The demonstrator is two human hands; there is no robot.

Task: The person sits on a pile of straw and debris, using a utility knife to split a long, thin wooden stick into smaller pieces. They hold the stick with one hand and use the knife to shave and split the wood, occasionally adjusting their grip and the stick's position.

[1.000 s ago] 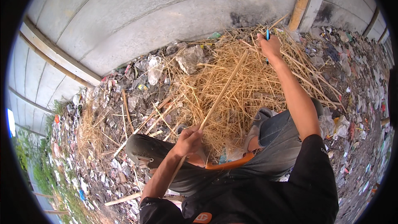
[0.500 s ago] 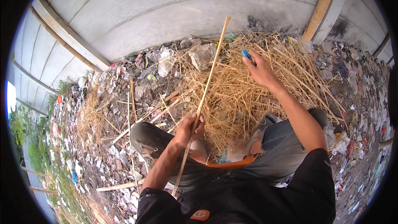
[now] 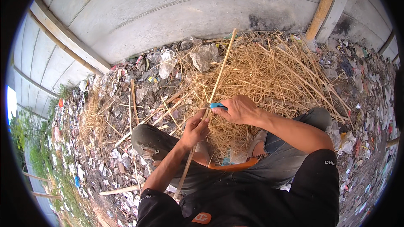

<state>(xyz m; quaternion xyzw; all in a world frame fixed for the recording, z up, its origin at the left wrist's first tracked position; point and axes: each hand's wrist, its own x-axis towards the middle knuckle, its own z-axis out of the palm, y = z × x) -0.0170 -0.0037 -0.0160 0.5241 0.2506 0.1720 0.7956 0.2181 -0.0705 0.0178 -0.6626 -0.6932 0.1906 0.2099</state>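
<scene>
A long, thin, pale bamboo strip [image 3: 223, 67] slants from beside my left thigh up toward the wall. My left hand [image 3: 195, 129] is closed around its middle, above my left knee. Against the strip, just above those fingers, sits the blue utility knife [image 3: 219, 106]. My right hand [image 3: 240, 109] grips this knife with fingers wrapped round it; its blade is too small to make out. Under and beyond both hands spreads a heap of straw-coloured shavings [image 3: 248, 80].
Several loose strips [image 3: 122, 189] lie to my left on litter-strewn ground [image 3: 113, 159]. A rock [image 3: 204, 56] rests near the grey panel wall [image 3: 189, 21], where a wooden post [image 3: 323, 6] stands at right. Between my bent knees shows something orange [image 3: 233, 167].
My right hand has come down and left, bringing the knife from above the shavings to the bamboo strip. The strip's far end has dropped slightly; my left hand still holds it.
</scene>
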